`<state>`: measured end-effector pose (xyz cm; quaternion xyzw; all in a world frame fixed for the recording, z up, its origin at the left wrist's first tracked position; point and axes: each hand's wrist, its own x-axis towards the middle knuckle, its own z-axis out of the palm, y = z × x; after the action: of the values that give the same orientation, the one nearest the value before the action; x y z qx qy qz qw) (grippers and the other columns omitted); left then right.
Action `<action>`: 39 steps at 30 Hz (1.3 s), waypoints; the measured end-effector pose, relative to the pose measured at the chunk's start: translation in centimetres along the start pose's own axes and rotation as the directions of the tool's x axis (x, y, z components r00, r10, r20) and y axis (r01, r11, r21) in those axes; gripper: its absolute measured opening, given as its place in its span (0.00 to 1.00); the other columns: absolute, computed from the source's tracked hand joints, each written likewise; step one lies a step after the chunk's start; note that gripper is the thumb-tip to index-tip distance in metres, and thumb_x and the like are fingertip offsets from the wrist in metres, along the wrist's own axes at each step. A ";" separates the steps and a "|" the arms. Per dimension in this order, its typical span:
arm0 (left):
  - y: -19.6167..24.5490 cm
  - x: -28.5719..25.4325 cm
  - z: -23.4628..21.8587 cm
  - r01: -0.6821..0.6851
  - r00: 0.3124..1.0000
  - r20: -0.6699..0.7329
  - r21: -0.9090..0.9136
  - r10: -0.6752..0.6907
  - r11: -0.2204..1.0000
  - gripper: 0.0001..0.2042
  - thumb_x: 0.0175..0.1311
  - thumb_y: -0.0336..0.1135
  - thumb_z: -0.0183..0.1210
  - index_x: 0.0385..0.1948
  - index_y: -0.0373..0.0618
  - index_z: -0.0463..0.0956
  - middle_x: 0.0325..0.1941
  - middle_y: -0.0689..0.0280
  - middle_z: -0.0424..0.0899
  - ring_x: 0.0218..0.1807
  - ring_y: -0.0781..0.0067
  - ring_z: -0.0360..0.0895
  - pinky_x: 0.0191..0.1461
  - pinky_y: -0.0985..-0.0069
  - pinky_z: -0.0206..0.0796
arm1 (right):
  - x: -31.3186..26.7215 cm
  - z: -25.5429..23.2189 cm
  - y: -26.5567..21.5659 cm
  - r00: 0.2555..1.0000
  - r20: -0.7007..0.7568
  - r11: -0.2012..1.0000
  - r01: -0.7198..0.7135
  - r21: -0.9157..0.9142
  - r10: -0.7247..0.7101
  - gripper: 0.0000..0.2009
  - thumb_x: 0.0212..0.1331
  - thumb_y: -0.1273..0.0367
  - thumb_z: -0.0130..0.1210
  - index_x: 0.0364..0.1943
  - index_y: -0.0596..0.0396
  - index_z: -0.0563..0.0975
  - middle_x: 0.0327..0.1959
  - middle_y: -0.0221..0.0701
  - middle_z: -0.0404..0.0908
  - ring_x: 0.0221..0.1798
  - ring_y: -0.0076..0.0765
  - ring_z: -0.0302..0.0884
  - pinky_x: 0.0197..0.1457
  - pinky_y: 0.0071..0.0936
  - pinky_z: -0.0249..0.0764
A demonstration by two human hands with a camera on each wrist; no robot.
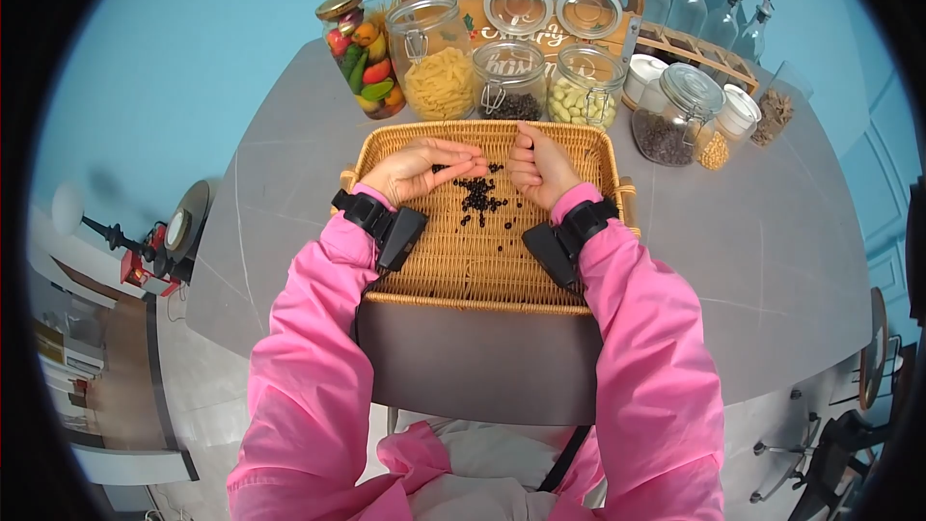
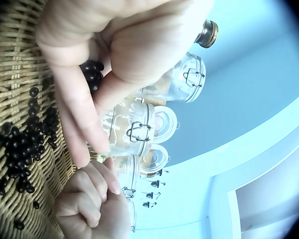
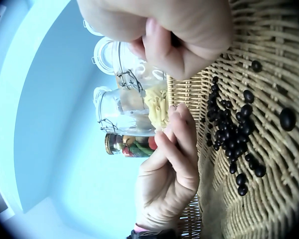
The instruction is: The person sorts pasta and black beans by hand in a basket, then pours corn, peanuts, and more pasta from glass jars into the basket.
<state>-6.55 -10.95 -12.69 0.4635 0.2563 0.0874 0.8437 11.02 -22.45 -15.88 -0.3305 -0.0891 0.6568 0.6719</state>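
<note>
Black beans (image 1: 476, 197), small and glossy, lie loosely heaped and scattered in a wicker tray (image 1: 463, 301). Over the tray's left part, my left hand (image 1: 429, 169) has its fingertips stretched toward the right. Several black beans (image 2: 92, 74) sit in the gap between its thumb and fingers in the left wrist view. My right hand (image 1: 542, 166) is curled over the tray's far right part, thumb against the fingers. A small black spot, like a bean (image 3: 176, 41), shows inside those curled fingers; the rest of the grip is hidden.
Along the tray's far side stand a jar of mixed vegetables (image 1: 365, 63), a pasta jar (image 1: 436, 77), an open dark-bean jar (image 1: 511, 101) and a pale-bean jar (image 1: 584, 101). At right are another dark-bean jar (image 1: 667, 130), a corn-kernel jar (image 1: 716, 147) and glass bottles (image 1: 688, 10).
</note>
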 end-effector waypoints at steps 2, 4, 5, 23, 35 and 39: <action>0.2 -0.2 0.3 0.011 1.000 0.018 0.004 -0.011 1.000 0.14 0.63 0.20 0.49 0.50 0.22 0.67 0.50 0.45 0.75 0.54 0.55 0.75 0.55 0.82 0.73 | 0.0 -0.2 0.2 0.999 -0.037 0.999 0.034 -0.009 -0.034 0.16 0.66 0.59 0.44 0.22 0.46 0.61 0.13 0.18 0.50 0.11 0.18 0.42 0.11 0.19 0.41; 0.8 -0.5 1.0 0.013 1.000 0.013 -0.008 -0.013 1.000 0.15 0.64 0.20 0.48 0.51 0.22 0.65 0.51 0.44 0.74 0.54 0.56 0.75 0.55 0.83 0.73 | 0.0 -0.2 0.3 0.997 -0.066 0.999 0.049 0.006 -0.048 0.16 0.67 0.59 0.44 0.22 0.46 0.61 0.13 0.18 0.51 0.11 0.18 0.43 0.11 0.19 0.41; 1.7 -0.7 1.6 0.013 1.000 0.013 0.005 -0.013 1.000 0.15 0.64 0.20 0.48 0.51 0.22 0.65 0.51 0.44 0.74 0.54 0.56 0.75 0.55 0.83 0.73 | 0.1 -0.2 0.3 0.993 -0.104 0.999 0.051 0.017 -0.049 0.15 0.67 0.59 0.44 0.22 0.46 0.61 0.13 0.18 0.51 0.11 0.18 0.43 0.11 0.19 0.41; 11.0 8.6 7.9 -0.116 0.967 -0.203 0.201 0.157 0.973 0.11 0.63 0.16 0.44 0.45 0.20 0.67 0.51 0.43 0.71 0.52 0.50 0.75 0.54 0.80 0.76 | 0.3 -0.1 0.8 0.987 -0.133 0.996 0.084 -0.027 -0.087 0.16 0.66 0.58 0.45 0.21 0.47 0.62 0.14 0.18 0.53 0.10 0.18 0.43 0.12 0.19 0.42; 10.6 10.7 8.4 -0.038 0.921 -0.303 0.554 0.244 0.832 0.11 0.61 0.15 0.40 0.41 0.23 0.69 0.46 0.51 0.73 0.48 0.62 0.76 0.50 0.76 0.77 | 0.2 0.2 0.9 0.991 -0.120 0.997 0.060 -0.038 -0.064 0.15 0.68 0.59 0.43 0.22 0.46 0.62 0.13 0.16 0.49 0.11 0.16 0.41 0.12 0.17 0.41; 10.5 10.1 8.9 0.000 0.931 -0.266 0.685 0.250 0.729 0.14 0.57 0.14 0.39 0.43 0.27 0.71 0.47 0.55 0.73 0.51 0.65 0.74 0.54 0.75 0.73 | 0.1 0.4 0.8 0.990 -0.130 0.998 0.051 -0.034 -0.055 0.15 0.68 0.59 0.43 0.22 0.46 0.62 0.13 0.16 0.49 0.11 0.16 0.41 0.12 0.17 0.41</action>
<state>7.62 -7.80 -3.62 0.7313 0.3800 0.1250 0.5525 10.13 -22.32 -16.09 -0.3806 -0.0634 0.6141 0.6884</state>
